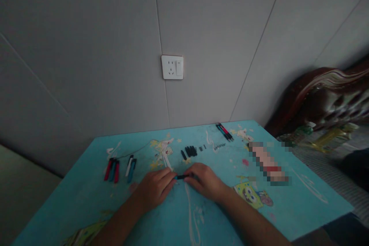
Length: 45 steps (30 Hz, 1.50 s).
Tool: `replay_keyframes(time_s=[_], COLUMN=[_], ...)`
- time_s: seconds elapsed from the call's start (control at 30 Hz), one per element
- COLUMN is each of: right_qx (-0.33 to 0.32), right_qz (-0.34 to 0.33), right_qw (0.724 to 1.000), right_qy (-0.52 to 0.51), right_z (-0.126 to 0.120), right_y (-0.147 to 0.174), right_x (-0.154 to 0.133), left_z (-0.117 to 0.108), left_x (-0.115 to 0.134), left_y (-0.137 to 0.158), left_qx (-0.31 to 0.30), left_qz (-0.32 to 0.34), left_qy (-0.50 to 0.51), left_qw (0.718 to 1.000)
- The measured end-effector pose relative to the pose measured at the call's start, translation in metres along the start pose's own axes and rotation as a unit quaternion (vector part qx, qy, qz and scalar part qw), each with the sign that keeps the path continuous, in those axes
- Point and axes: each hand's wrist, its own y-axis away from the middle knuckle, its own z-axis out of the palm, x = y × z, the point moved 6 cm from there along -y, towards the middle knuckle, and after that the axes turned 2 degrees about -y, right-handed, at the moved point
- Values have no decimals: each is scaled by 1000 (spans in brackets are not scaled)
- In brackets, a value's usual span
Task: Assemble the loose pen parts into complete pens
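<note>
My left hand [158, 186] is closed, fingertips pinching the blue end of a pen [181, 177]. My right hand [204, 181] pinches the pen's black end from the other side. The pen lies level between the two hands, just above the table; both its ends are hidden by fingers. Left of my left hand lie red and blue pen barrels [112, 170] and a white and a teal barrel [131, 168]. Beyond my hands are several short black pen parts [190, 151], tiny pieces [202, 148] and what look like small springs [219, 147].
Pens [225, 132] with black ends lie at the table's back right. A blurred-out long pinkish object [266, 161] rests on the right. The blue table [155, 226] with cartoon prints meets a grey wall bearing a socket [172, 67]. A dark padded headboard [331, 96] stands right.
</note>
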Motion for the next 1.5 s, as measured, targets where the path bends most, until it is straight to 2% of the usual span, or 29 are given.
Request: replay_keyframes(time_s=[0.1,0.33,0.5,0.77,0.93,1.03,1.13,1.23,1.33,1.5], right_qx=[0,12,27,3,21,41,47,29,-5,-41], right_qz=[14,20,41,40,50,74,93,90,75,45], right_qw=[999,999,998,999,998,996,995,995,997,997], right_qy=[29,-44,-29,8,15,15,6,-19,-35,-41], right_z=[3,0,2,2,-3,-8,-9,-3,6,12], right_y=[1,1,1,0,-1,0,1,1,0,-1], right_x=[6,7,10,10,15,25,33,33,24,11], left_z=[-3,0,0,1,-3,-1,1,1,-3,-3], left_x=[4,0,0,0,-4,-15,-29,-32,-28,-27], left_y=[-3,-3,-3,-2,-3,-4,-2,1,2,0], left_qx=[5,-2,3,18,42,52,94,142,169,183], left_qz=[6,-32,-14,-12,-59,-154,-260,-298,-293,-290], left_qy=[-13,6,10,18,94,210,350,445,464,500], left_qw=[1000,999,1000,1000,993,964,895,833,818,796])
